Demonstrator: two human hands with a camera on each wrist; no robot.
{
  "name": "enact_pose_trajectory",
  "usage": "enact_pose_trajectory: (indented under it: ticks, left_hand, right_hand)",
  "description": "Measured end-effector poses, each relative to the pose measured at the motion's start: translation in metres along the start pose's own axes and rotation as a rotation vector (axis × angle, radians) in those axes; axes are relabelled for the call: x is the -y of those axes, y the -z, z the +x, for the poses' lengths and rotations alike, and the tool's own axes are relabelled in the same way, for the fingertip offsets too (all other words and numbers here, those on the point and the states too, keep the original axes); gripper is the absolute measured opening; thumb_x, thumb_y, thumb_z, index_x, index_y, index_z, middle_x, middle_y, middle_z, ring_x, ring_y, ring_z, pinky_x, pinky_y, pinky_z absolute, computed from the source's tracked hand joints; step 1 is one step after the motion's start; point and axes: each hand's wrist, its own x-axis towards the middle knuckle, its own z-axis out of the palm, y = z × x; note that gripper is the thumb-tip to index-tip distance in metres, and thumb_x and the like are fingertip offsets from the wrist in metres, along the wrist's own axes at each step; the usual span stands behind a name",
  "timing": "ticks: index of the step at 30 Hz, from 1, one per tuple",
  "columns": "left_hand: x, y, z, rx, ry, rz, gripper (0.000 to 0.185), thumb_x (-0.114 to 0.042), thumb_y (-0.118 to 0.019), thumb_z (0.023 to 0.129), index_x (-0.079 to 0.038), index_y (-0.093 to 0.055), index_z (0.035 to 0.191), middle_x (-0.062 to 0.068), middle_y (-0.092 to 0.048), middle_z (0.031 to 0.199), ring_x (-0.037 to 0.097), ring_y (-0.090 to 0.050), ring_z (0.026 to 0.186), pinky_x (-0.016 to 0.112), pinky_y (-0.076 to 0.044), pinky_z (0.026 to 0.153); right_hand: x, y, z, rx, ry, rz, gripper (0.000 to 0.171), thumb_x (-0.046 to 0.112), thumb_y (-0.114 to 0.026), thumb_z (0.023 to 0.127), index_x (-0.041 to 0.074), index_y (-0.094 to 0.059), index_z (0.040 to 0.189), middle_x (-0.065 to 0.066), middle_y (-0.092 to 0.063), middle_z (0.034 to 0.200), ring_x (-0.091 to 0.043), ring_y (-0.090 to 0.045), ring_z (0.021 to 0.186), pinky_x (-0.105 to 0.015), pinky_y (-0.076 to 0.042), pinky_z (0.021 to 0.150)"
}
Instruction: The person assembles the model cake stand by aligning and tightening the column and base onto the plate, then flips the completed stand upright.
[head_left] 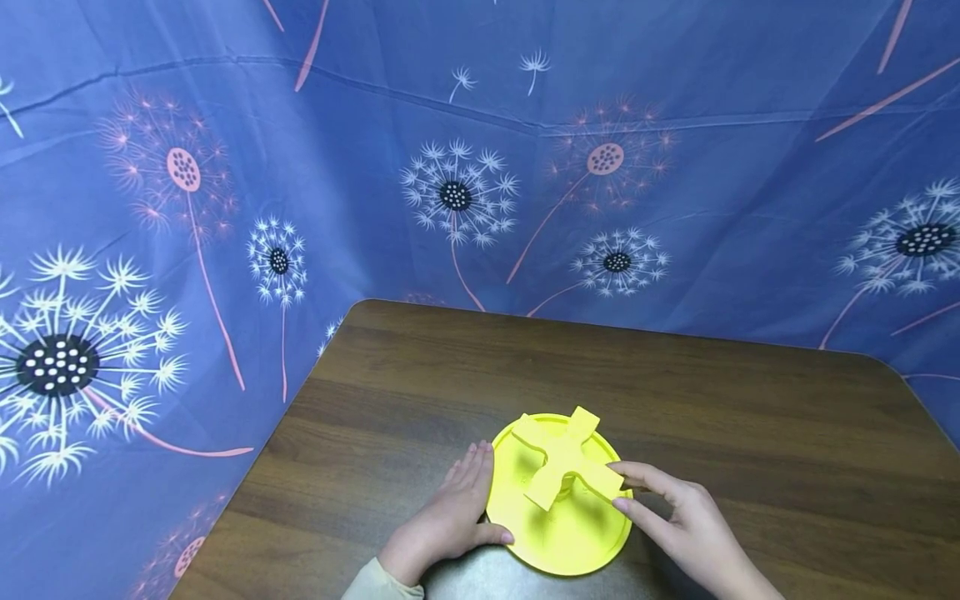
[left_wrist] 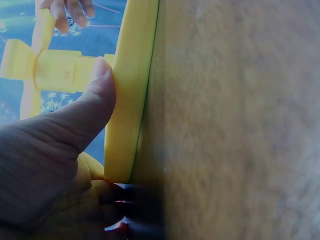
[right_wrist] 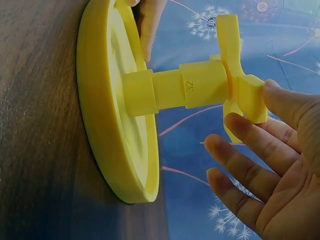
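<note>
A yellow round base [head_left: 517, 533] with a raised rim lies on the table. From its middle rises a stepped yellow post [right_wrist: 170, 89], marked 32 in the right wrist view and 35 in the left wrist view. A yellow cross-shaped handle [head_left: 564, 458] with flared arms tops the post. My left hand [head_left: 453, 512] rests against the base's left rim, fingers straight along it and thumb at the near-left edge. At the other side, my right hand [head_left: 686, 525] pinches one arm of the handle between thumb and index finger; its other fingers are spread loosely.
The brown wooden table [head_left: 420, 375] extends behind the base and to both sides, with rounded far corners. A blue cloth [head_left: 360, 167] printed with dandelions hangs behind the table and along its left side.
</note>
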Motion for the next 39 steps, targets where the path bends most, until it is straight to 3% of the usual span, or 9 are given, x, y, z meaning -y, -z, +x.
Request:
enact_pose_trajectory:
  ticks: [7,14,20,29,39]
  left_hand:
    - [0.000,0.000,0.000,-0.004,0.001,0.012,0.110,-0.049,-0.073,0.080,0.010,-0.015,0.151,0.026,-0.016,0.158,0.036,-0.016,0.146,0.050,-0.021,0.116]
    - [0.000,0.000,0.000,-0.004,0.003,0.012,0.110,-0.050,-0.073,0.079,0.009,-0.014,0.151,0.026,-0.016,0.158,0.036,-0.016,0.146,0.049,-0.021,0.116]
    - [0.000,0.000,0.000,-0.012,-0.002,0.017,0.110,-0.050,-0.074,0.079,0.010,-0.015,0.151,0.027,-0.017,0.157,0.036,-0.017,0.146,0.049,-0.022,0.116]
    - [0.000,0.000,0.000,-0.012,0.000,0.023,0.111,-0.051,-0.073,0.079,0.010,-0.015,0.151,0.026,-0.017,0.158,0.036,-0.017,0.146,0.049,-0.022,0.116]
    - [0.000,0.000,-0.002,-0.009,0.007,0.007,0.111,-0.051,-0.073,0.079,0.009,-0.015,0.151,0.026,-0.017,0.158,0.035,-0.017,0.146,0.049,-0.021,0.116]
  right_hand:
    - [0.001,-0.006,0.000,-0.002,0.044,-0.017,0.044,0.006,-0.085,0.071,0.022,-0.070,0.109,0.015,-0.071,0.095,-0.003,-0.067,0.086,-0.007,-0.044,0.081]
    - [0.008,-0.012,0.001,0.008,0.084,-0.014,0.041,0.010,-0.086,0.071,0.024,-0.070,0.106,0.016,-0.070,0.092,-0.002,-0.066,0.080,-0.015,-0.052,0.066]
    - [0.014,-0.018,0.003,-0.015,0.127,-0.059,0.040,0.014,-0.087,0.068,0.024,-0.070,0.103,0.018,-0.069,0.091,-0.004,-0.067,0.076,-0.014,-0.048,0.060]
    - [0.017,-0.021,0.002,0.004,0.161,-0.130,0.038,0.019,-0.088,0.068,0.026,-0.071,0.101,0.019,-0.067,0.093,-0.003,-0.064,0.075,-0.012,-0.047,0.061]
    - [0.012,-0.012,0.003,-0.009,0.268,-0.040,0.041,0.005,-0.084,0.071,0.020,-0.071,0.107,0.010,-0.070,0.096,-0.003,-0.064,0.079,-0.009,-0.044,0.059]
